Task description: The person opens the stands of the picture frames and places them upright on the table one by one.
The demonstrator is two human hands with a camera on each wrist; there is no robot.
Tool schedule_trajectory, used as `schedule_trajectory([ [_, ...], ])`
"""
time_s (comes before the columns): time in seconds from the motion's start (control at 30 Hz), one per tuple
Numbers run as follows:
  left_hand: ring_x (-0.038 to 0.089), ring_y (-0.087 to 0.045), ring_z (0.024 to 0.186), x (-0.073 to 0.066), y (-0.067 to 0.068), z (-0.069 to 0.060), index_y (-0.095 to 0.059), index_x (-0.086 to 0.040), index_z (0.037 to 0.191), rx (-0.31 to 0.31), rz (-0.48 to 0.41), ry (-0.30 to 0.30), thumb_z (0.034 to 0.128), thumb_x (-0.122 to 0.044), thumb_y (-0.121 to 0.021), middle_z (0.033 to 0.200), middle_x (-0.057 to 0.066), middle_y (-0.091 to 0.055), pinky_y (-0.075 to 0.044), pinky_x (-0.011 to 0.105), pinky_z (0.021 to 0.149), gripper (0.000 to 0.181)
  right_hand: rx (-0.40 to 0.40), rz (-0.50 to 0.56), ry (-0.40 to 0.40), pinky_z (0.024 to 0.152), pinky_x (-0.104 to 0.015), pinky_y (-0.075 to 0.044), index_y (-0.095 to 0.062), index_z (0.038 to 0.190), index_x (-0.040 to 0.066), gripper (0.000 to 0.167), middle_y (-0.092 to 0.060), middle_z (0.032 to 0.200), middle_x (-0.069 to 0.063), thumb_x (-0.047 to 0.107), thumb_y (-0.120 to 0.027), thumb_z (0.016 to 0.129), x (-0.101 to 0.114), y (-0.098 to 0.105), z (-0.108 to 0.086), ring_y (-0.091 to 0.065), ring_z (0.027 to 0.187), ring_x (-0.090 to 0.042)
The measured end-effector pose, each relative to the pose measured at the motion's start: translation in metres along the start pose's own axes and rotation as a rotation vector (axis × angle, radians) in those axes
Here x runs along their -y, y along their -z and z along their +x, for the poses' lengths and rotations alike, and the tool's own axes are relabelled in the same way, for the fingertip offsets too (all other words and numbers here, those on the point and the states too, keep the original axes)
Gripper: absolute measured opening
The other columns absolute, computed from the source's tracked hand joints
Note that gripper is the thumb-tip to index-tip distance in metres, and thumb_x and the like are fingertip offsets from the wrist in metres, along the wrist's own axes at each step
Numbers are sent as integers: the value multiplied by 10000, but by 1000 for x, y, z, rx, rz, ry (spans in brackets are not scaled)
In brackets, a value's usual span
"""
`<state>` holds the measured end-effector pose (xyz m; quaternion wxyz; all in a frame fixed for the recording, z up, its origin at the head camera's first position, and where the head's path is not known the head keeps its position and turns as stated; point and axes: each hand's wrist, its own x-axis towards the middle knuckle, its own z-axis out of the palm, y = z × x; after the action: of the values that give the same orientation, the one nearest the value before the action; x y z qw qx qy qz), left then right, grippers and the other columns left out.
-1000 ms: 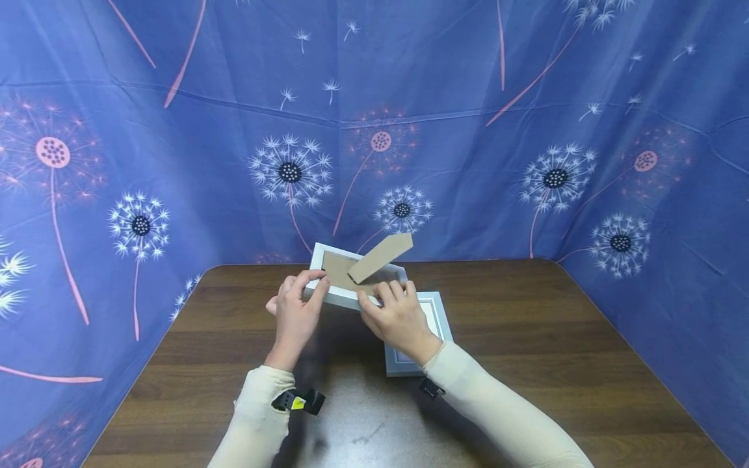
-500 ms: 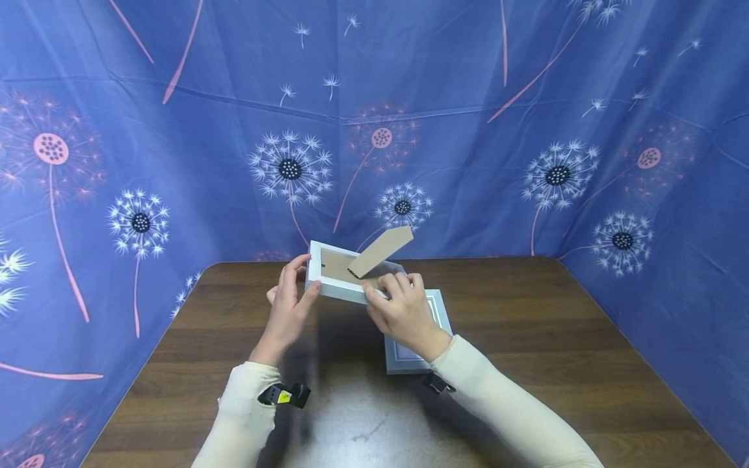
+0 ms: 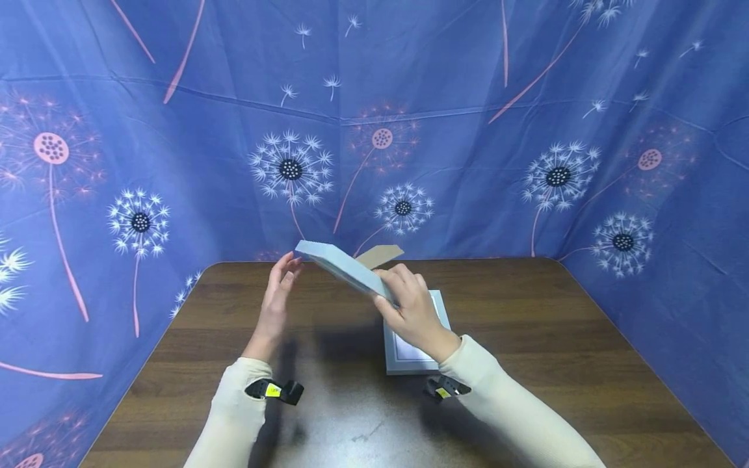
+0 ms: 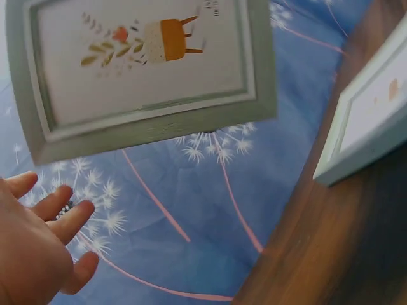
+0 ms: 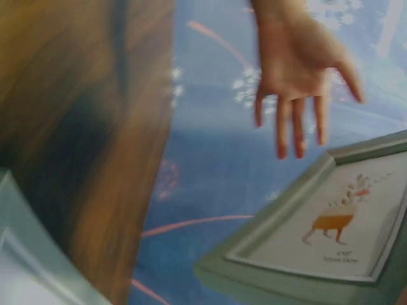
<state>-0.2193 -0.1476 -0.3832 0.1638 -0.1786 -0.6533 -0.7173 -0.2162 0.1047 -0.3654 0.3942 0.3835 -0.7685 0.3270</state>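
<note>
My right fingers (image 3: pixel 408 279) are grasping first frame (image 3: pixel 342 265) of two, tilted, centre of head view, one tan leg (image 3: pixel 380 255) jutting from its back. My left fingers (image 4: pixel 75 220) are hanging released, just beside its upper-left end. Second frame (image 3: pixel 409 354) is lying on wooden surface (image 3: pixel 544 338), right of and below centre.
</note>
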Motion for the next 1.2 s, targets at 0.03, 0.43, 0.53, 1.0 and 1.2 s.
schedule_trajectory([
  [0.03,261,-450,1321,0,1,0,-242,106,1478,4,-42,15,1048,-277,-340,1426,247,-417,-122,550,1168,584,6,59,-38,635,-374,-415,-619,1149,91,287,-585,927,-56,106,-635,864,1,2,1,-555,766,-199],
  [0.43,90,-680,925,0,0,-4,-602,-5,1256,18,-314,106,1012,-54,-447,1031,-45,-710,-519,278,855,293,90,623,-542,773,-376,-567,-555,1184,24,196,-628,1139,-199,69,-549,993,8,11,8,-651,998,-304],
  [0.53,109,-692,857,0,0,-4,-688,-155,1113,-5,-346,128,1000,-3,-470,985,-16,-712,-557,283,763,289,86,688,-637,753,-348,-558,-544,1189,3,213,-612,1111,-201,106,-533,1003,7,10,9,-630,967,-256],
  [1.0,123,-680,788,-6,7,-2,-660,-98,1056,-108,-184,270,947,51,-573,912,0,-664,-586,302,599,204,193,890,-961,712,-336,-535,-521,1136,27,221,-600,1028,-46,200,-511,998,-7,8,10,-626,850,-171],
  [1.2,108,-650,794,-7,17,1,-676,-106,1088,-92,-100,295,953,-10,-619,910,-6,-655,-594,329,625,175,331,947,-1011,632,-337,-566,-527,1143,63,233,-636,1005,-47,244,-514,998,-15,10,12,-674,817,-163],
])
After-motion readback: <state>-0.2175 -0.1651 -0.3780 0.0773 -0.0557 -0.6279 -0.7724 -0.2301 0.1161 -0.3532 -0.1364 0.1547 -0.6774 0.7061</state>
